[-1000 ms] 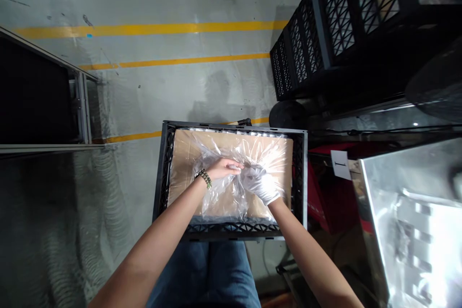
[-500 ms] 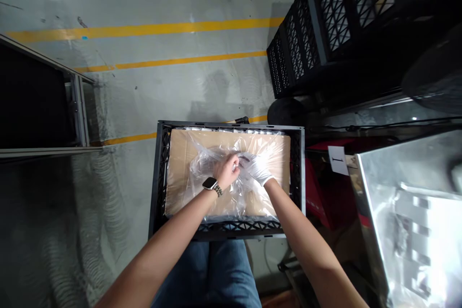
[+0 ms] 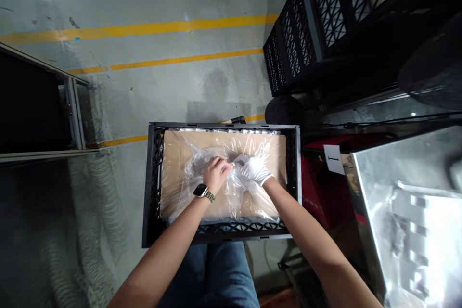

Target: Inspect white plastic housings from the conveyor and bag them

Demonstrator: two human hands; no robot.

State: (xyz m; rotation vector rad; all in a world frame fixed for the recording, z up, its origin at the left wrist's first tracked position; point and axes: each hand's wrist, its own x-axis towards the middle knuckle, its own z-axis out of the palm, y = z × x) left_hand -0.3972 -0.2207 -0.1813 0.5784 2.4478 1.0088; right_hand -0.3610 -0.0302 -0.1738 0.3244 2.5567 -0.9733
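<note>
A black lattice crate (image 3: 151, 187) rests in front of my knees, lined with brown cardboard (image 3: 173, 173). A clear plastic bag (image 3: 197, 163) lies crumpled on the cardboard. My bare left hand (image 3: 215, 173), with a watch on its wrist, pinches the gathered plastic at the middle of the crate. My right hand (image 3: 253, 169), in a white glove, grips the same bunch of plastic right beside it, fingertips almost touching the left hand's.
Stacked black lattice crates (image 3: 317, 24) stand at the upper right. A shiny metal surface (image 3: 407, 207) and a white tag (image 3: 332, 159) lie to the right. A dark framed table (image 3: 32, 110) is at the left. The grey floor (image 3: 162, 82) has yellow lines.
Both hands stayed together on the bag's bunched middle, shifting slightly and twisting the plastic; my left wrist turned so the watch face shows. The view drifted a little, moving the crate leftward.
</note>
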